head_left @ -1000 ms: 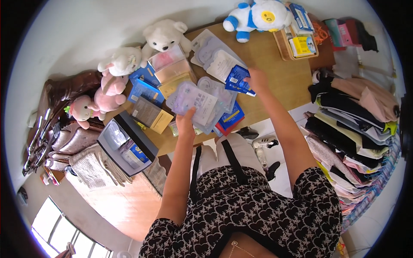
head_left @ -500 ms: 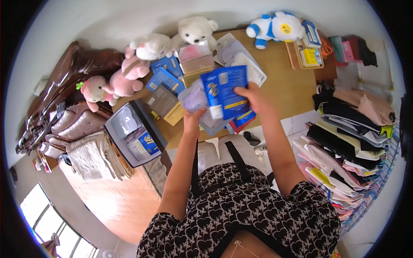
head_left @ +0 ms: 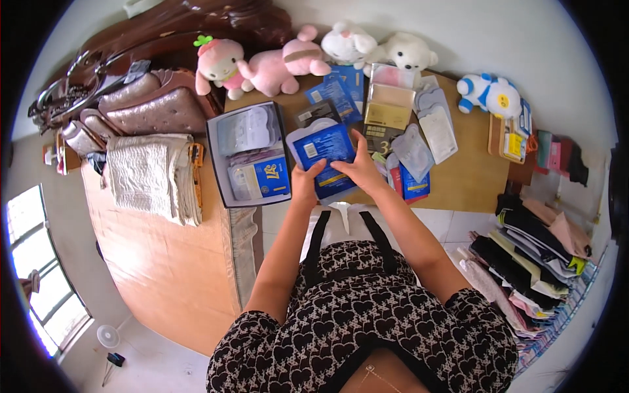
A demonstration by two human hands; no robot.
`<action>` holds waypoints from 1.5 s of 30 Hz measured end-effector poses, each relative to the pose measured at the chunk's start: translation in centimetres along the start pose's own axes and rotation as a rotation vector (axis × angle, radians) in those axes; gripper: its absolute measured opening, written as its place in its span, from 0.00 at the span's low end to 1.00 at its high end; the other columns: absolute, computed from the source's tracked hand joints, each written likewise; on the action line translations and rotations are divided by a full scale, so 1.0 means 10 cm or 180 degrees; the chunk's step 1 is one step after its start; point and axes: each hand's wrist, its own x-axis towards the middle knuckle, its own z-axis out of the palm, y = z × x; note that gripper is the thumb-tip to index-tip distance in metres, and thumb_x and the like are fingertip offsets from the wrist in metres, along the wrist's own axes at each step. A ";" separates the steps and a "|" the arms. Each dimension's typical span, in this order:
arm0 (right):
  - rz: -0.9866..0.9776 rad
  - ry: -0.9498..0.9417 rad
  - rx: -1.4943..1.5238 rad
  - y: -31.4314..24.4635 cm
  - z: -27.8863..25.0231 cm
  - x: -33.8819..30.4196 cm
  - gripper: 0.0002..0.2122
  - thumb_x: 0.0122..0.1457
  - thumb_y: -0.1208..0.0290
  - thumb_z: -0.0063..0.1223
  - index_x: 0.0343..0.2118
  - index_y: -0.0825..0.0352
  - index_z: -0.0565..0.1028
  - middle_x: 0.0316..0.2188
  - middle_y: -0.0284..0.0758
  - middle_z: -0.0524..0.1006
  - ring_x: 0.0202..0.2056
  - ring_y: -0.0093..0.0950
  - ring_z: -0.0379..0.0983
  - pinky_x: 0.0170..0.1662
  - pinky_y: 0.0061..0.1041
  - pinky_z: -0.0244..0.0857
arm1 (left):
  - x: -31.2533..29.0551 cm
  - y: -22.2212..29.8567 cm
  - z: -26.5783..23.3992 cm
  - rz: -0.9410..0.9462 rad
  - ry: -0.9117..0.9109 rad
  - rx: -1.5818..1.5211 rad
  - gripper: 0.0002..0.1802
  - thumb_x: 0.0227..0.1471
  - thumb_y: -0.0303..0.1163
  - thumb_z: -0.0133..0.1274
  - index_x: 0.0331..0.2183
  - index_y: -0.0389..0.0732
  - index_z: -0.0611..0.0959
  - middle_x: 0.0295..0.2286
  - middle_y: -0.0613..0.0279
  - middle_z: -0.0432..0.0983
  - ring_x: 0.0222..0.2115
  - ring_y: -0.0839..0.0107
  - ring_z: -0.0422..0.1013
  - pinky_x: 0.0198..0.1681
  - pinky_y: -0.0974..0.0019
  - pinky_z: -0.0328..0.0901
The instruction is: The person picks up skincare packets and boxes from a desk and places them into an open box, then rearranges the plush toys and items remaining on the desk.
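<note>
Both my hands hold a small stack of flat packets over the table's front edge. On top is a blue packet point(head_left: 327, 145) with a yellow stripe, and a pale lavender packet point(head_left: 294, 152) shows from under its left edge. My left hand point(head_left: 305, 185) grips the lower left side, thumb on top. My right hand point(head_left: 363, 169) closes on the right side, its thumb across the blue face. Left of the stack, a dark-rimmed open box point(head_left: 216, 160) holds lavender packets point(head_left: 246, 128) and a blue packet point(head_left: 272, 177).
Loose packets point(head_left: 414, 154), a gold box point(head_left: 388, 112) and a blue packet point(head_left: 417, 186) lie on the wooden table point(head_left: 472, 177). Plush toys point(head_left: 272, 69) line its back. A tray point(head_left: 498, 139) stands far right, folded clothes point(head_left: 524, 255) beyond. A bed point(head_left: 157, 262) is at left.
My view has swung left, and the hands have brought the packets from over the loose ones to beside the box. The blue packet now lies over the lavender one.
</note>
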 end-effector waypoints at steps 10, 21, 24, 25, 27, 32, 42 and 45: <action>-0.0767 -0.1353 -0.1157 -0.35 1.30 0.32 0.26 0.46 0.74 0.55 0.51 0.58 0.64 0.39 0.43 0.74 0.39 0.40 0.72 0.41 0.31 0.64 | -0.14 0.38 -1.16 0.1051 0.1539 0.0267 0.40 0.42 0.20 0.57 0.53 0.35 0.52 0.45 0.55 0.62 0.42 0.68 0.63 0.45 0.69 0.60; -0.1373 -0.1625 -0.3634 0.44 2.06 0.43 0.21 0.56 0.70 0.36 0.55 0.64 0.60 0.51 0.33 0.64 0.53 0.30 0.58 0.51 0.45 0.53 | -0.24 0.33 -1.84 0.1389 0.1353 0.4521 0.27 0.47 0.37 0.52 0.50 0.41 0.69 0.53 0.50 0.56 0.53 0.52 0.54 0.54 0.59 0.53; -0.2021 -0.1231 -0.3917 0.51 1.95 0.37 0.22 0.54 0.69 0.40 0.53 0.66 0.61 0.55 0.35 0.60 0.54 0.34 0.58 0.56 0.47 0.48 | -0.05 0.29 -1.72 0.1199 0.0853 0.4838 0.23 0.48 0.35 0.50 0.47 0.39 0.72 0.52 0.47 0.59 0.50 0.49 0.58 0.53 0.57 0.55; -0.2002 -0.1214 -0.3944 0.51 1.95 0.34 0.22 0.54 0.69 0.40 0.53 0.66 0.61 0.55 0.35 0.60 0.54 0.34 0.58 0.56 0.47 0.48 | 0.02 0.25 -1.77 0.0933 0.0819 0.4987 0.23 0.48 0.37 0.48 0.48 0.41 0.72 0.53 0.49 0.59 0.49 0.49 0.59 0.52 0.56 0.56; -0.2262 -0.1238 -0.4023 0.56 1.81 0.29 0.22 0.57 0.69 0.36 0.56 0.65 0.58 0.58 0.35 0.57 0.58 0.34 0.53 0.57 0.50 0.43 | 0.15 0.21 -1.62 0.0270 0.0768 0.5218 0.23 0.49 0.39 0.46 0.49 0.44 0.72 0.53 0.52 0.59 0.48 0.49 0.61 0.50 0.56 0.59; -0.2575 -0.1005 -0.3039 0.38 1.58 0.16 0.18 0.56 0.70 0.38 0.49 0.65 0.65 0.56 0.39 0.58 0.57 0.37 0.55 0.58 0.43 0.46 | 0.31 0.21 -1.48 -0.0006 0.0983 0.6110 0.26 0.48 0.45 0.47 0.48 0.45 0.71 0.52 0.48 0.59 0.47 0.46 0.63 0.46 0.55 0.63; -0.0854 0.1524 -0.2977 0.95 -0.73 -0.36 0.21 0.43 0.77 0.53 0.44 0.67 0.67 0.48 0.43 0.62 0.49 0.43 0.60 0.49 0.40 0.56 | 0.17 0.06 -0.34 0.2262 0.0049 0.4128 0.08 0.46 0.29 0.51 0.33 0.42 0.78 0.28 0.57 0.71 0.26 0.62 0.70 0.30 0.64 0.65; -0.0214 0.1667 -0.3386 1.29 -1.30 -0.45 0.26 0.42 0.74 0.56 0.48 0.66 0.65 0.51 0.43 0.60 0.52 0.42 0.57 0.50 0.40 0.56 | 0.16 -0.39 0.02 0.1085 -0.0862 0.3876 0.09 0.48 0.29 0.50 0.35 0.41 0.80 0.28 0.58 0.76 0.27 0.70 0.72 0.30 0.69 0.65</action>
